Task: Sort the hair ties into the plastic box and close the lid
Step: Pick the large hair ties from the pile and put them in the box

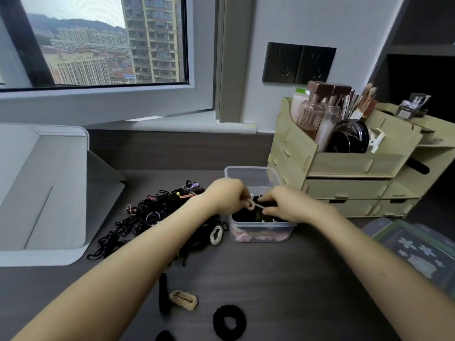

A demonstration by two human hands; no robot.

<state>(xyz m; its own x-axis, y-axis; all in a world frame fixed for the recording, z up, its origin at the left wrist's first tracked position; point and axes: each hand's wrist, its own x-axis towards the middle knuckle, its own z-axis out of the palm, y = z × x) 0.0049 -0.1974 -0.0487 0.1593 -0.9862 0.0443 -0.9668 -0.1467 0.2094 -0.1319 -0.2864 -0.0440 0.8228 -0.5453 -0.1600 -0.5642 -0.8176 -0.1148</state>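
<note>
The plastic box (248, 171) stands open on the dark desk (295, 279), with no lid on it. Through its clear wall, pinkish ties show at the bottom with dark ties heaped above them. Both hands hover directly over the box opening. The left hand (225, 195) has its fingers curled and pinches one end of a pale hair tie (256, 205). The right hand (288, 205), likewise curled, pinches the other end, so the tie is stretched between them just above the box contents. A black item lies under the right fingertips; whether those fingers also grip it cannot be determined. Left of the box, a large pile of hair ties (147, 217) is spread on the desk, mostly black with a few coloured ones at its far edge. A cream hair tie (216, 235) lies just beside the box's left wall. Nearer the camera than the box lie a beige scrunchie (183, 300), a black scrunchie (229, 322) and an upright-looking black band (163, 291) beside the beige one. Right of the box and touching or almost touching its rear corner stands a wooden organiser (344, 166) holding bottles and brushes. Further right of the box, at the frame edge, lies a flat patterned item (418, 249) with a translucent border; whether it is the lid cannot be determined. Well left of the box stands a grey folded case (44, 193).
</note>
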